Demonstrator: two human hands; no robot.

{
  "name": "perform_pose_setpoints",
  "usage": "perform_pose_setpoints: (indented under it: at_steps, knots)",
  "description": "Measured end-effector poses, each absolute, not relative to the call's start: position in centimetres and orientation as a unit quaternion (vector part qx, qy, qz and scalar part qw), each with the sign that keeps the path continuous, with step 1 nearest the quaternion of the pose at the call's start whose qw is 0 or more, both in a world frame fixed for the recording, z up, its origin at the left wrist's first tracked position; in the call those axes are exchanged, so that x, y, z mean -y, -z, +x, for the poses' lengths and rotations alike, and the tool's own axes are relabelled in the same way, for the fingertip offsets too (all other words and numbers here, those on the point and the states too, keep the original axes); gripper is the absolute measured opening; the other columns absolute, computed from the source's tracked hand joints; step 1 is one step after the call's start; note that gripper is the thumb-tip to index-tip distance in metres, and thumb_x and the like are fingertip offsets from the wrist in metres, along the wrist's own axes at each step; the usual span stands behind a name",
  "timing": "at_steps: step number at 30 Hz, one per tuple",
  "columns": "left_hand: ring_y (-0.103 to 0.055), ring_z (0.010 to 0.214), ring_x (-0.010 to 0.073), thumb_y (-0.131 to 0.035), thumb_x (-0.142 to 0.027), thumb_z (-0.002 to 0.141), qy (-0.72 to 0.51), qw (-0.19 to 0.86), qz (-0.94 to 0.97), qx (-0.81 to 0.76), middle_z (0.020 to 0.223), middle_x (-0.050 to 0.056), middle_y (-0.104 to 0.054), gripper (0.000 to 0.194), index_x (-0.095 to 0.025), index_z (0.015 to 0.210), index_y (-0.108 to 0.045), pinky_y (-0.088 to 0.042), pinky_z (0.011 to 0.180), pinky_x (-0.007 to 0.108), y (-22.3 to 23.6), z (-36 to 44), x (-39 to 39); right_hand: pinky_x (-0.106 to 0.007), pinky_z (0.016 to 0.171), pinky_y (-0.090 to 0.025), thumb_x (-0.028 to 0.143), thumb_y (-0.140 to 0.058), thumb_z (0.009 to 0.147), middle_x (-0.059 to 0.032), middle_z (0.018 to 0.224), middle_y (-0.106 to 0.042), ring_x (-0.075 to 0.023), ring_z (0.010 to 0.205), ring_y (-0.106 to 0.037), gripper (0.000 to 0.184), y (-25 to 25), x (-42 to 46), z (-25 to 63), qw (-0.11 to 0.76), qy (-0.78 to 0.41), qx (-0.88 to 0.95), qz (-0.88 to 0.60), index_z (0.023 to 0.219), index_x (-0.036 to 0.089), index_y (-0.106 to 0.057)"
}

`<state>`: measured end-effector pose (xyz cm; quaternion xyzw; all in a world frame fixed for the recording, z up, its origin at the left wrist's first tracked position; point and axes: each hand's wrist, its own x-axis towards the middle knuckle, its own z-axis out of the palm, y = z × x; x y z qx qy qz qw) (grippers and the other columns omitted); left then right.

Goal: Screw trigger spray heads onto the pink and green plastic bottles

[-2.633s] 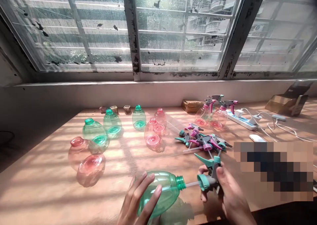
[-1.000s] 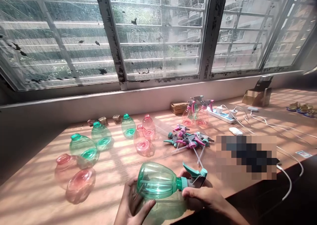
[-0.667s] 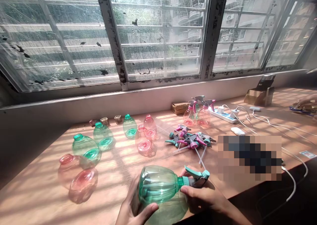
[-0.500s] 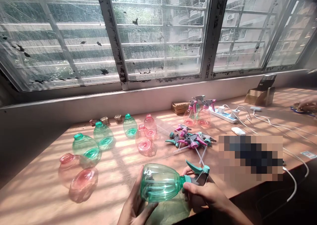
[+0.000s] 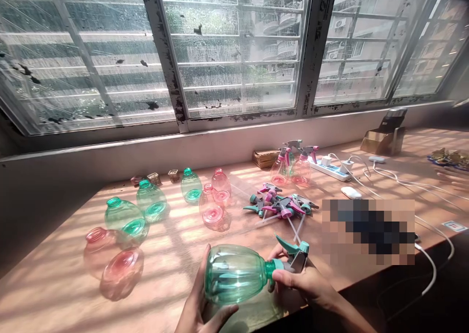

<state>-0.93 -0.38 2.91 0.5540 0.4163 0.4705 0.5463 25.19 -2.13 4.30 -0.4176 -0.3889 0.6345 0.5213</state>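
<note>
A clear green bottle (image 5: 234, 273) lies sideways just above the wooden table (image 5: 54, 284), near its front edge. My left hand (image 5: 201, 306) cups the bottle's base, fingers wrapped round it. A teal and grey trigger sprayer head (image 5: 293, 255) sits on the bottle's neck. My right hand (image 5: 300, 281) is closed round that head and its collar.
Empty green bottles (image 5: 126, 216) and pink bottles (image 5: 113, 262) stand at the left. A heap of loose sprayer heads (image 5: 280, 205) lies mid-table. Two pink bottles with sprayers fitted (image 5: 293, 169) stand by a power strip (image 5: 331, 169) and cables. Another person's hand (image 5: 452, 176) is at far right.
Earlier the sprayer head was apart from the neck with its tube going in; now it sits on the neck. The bottle has been turned and shifted slightly in my hands.
</note>
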Motion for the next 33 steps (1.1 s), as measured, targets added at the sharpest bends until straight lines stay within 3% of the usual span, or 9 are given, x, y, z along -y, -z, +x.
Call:
perform_pose_setpoints:
  at_steps: [4, 9, 14, 16, 20, 23, 25, 30, 33]
  knots:
    - [-0.035, 0.157, 0.0368, -0.087, -0.058, 0.075, -0.470, 0.527, 0.564, -0.429, 0.169, 0.008, -0.043, 0.111, -0.033, 0.165, -0.027, -0.020, 0.132, 0.047, -3.0, -1.0, 0.6, -0.037, 0.075, -0.052, 0.052, -0.094, 0.069, -0.0045, 0.077, -0.083, -0.0250, 0.074, -0.075, 0.051, -4.1, 2.0, 25.2, 0.513, -0.644, 0.388, -0.414, 0.100, 0.021, -0.067]
    - [-0.040, 0.154, 0.0415, -0.084, -0.065, 0.074, -0.444, 0.538, 0.563, -0.444, 0.166, 0.010, -0.047, 0.098, -0.028, 0.157, -0.047, -0.022, 0.131, 0.050, -3.0, -1.6, 0.5, -0.037, 0.077, -0.054, 0.044, -0.096, 0.068, -0.0032, 0.072, -0.082, -0.0243, 0.074, -0.074, 0.046, -4.3, 2.6, 25.1, 0.505, -0.648, 0.393, -0.412, 0.097, 0.021, -0.069]
    - [-0.051, 0.147, 0.0366, -0.082, -0.061, 0.079, -0.429, 0.537, 0.575, -0.444, 0.159, 0.011, -0.055, 0.116, -0.033, 0.169, -0.014, -0.024, 0.130, 0.049, -3.1, -1.6, 0.6, -0.034, 0.071, -0.054, 0.046, -0.096, 0.068, -0.0031, 0.071, -0.080, -0.0220, 0.069, -0.072, 0.046, -4.9, 2.8, 24.9, 0.506, -0.667, 0.374, -0.400, 0.095, 0.020, -0.069]
    - [-0.052, 0.146, 0.0357, -0.080, -0.061, 0.081, -0.430, 0.532, 0.576, -0.448, 0.157, 0.011, -0.057, 0.118, -0.033, 0.169, -0.008, -0.026, 0.129, 0.049, -3.2, -1.4, 0.9, -0.033, 0.071, -0.054, 0.047, -0.097, 0.066, -0.0030, 0.071, -0.079, -0.0220, 0.069, -0.072, 0.047, -5.1, 2.9, 24.8, 0.506, -0.669, 0.366, -0.402, 0.094, 0.020, -0.070]
    - [-0.047, 0.149, 0.0393, -0.085, -0.064, 0.074, -0.443, 0.548, 0.560, -0.437, 0.160, 0.013, -0.054, 0.117, -0.031, 0.167, -0.023, -0.026, 0.130, 0.051, -3.9, -1.2, 1.1, -0.035, 0.075, -0.054, 0.044, -0.100, 0.062, -0.0022, 0.072, -0.080, -0.0234, 0.072, -0.073, 0.050, -5.2, 3.1, 24.7, 0.505, -0.674, 0.347, -0.412, 0.096, 0.021, -0.072]
    - [-0.044, 0.151, 0.0407, -0.086, -0.065, 0.071, -0.442, 0.571, 0.544, -0.427, 0.161, 0.012, -0.054, 0.106, -0.030, 0.160, -0.041, -0.026, 0.130, 0.050, -4.0, -1.3, 1.0, -0.034, 0.074, -0.053, 0.042, -0.101, 0.060, -0.0031, 0.076, -0.081, -0.0234, 0.074, -0.073, 0.051, -5.0, 3.2, 24.7, 0.503, -0.675, 0.340, -0.421, 0.097, 0.020, -0.074]
    - [-0.044, 0.151, 0.0402, -0.088, -0.061, 0.071, -0.443, 0.559, 0.553, -0.431, 0.163, 0.009, -0.051, 0.100, -0.033, 0.157, -0.045, -0.026, 0.130, 0.049, -3.7, -1.3, 0.8, -0.034, 0.073, -0.053, 0.043, -0.101, 0.061, -0.0034, 0.076, -0.081, -0.0233, 0.074, -0.073, 0.050, -5.0, 3.1, 24.8, 0.502, -0.674, 0.340, -0.422, 0.096, 0.020, -0.074]
    - [-0.047, 0.149, 0.0367, -0.080, -0.060, 0.082, -0.450, 0.524, 0.574, -0.440, 0.168, 0.007, -0.044, 0.106, -0.041, 0.166, -0.018, -0.026, 0.129, 0.051, -2.6, -1.6, 0.7, -0.032, 0.072, -0.052, 0.043, -0.099, 0.065, -0.0013, 0.073, -0.079, -0.0201, 0.070, -0.072, 0.045, -5.1, 3.0, 24.8, 0.509, -0.667, 0.357, -0.411, 0.094, 0.021, -0.073]
    - [-0.042, 0.153, 0.0372, -0.084, -0.061, 0.078, -0.447, 0.527, 0.574, -0.439, 0.169, 0.007, -0.041, 0.111, -0.041, 0.166, -0.019, -0.024, 0.130, 0.049, -2.6, -1.6, 0.9, -0.031, 0.073, -0.052, 0.043, -0.099, 0.064, -0.0012, 0.073, -0.079, -0.0197, 0.071, -0.072, 0.047, -5.0, 3.0, 24.7, 0.511, -0.674, 0.344, -0.407, 0.096, 0.020, -0.073]
